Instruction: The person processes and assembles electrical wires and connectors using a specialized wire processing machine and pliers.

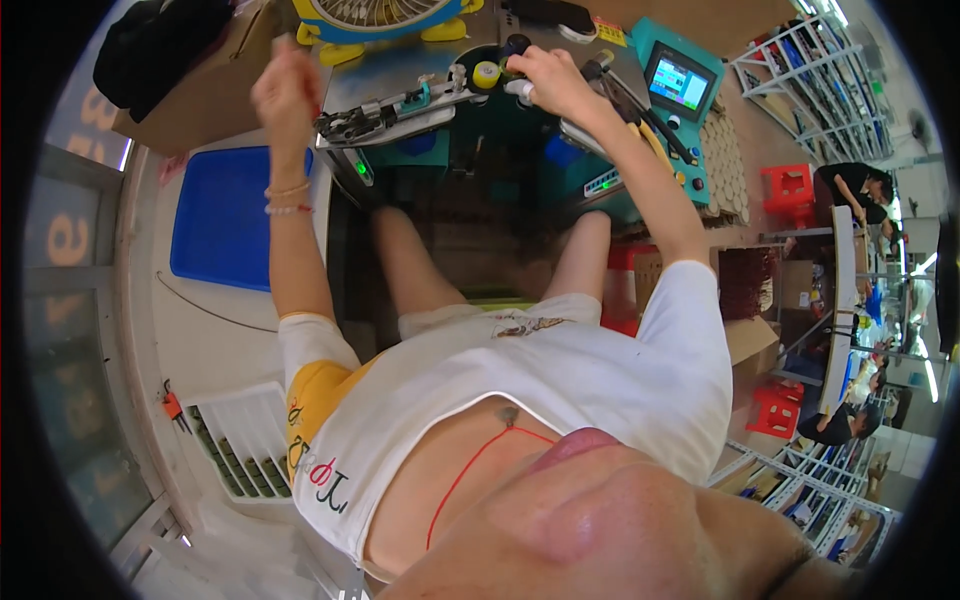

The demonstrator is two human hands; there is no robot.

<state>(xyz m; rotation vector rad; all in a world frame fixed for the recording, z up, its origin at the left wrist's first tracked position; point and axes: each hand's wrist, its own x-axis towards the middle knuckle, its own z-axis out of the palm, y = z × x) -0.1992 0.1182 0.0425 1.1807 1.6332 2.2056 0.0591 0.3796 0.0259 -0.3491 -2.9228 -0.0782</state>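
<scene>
My left hand [287, 85] is raised over the left side of a teal bench machine, beside its metal guide rail [385, 118]. Motion smears its fingers, so I cannot tell what they hold. My right hand [553, 80] is at the middle of the machine with its fingers bent and closed, next to a yellow roller [486, 75] and a black round knob [516, 45]. White wrapping shows on one of its fingers. Anything pinched there is too small to make out. Behind the rail stands a yellow and blue wheel-like reel [385, 15].
A teal control box with a lit screen [680, 80] stands at the right. On the left are a blue tray [222, 215], a white rack [240, 440] and a cardboard box [200, 100]. Red stools [787, 195], shelving [815, 80] and co-workers [858, 195] are farther right.
</scene>
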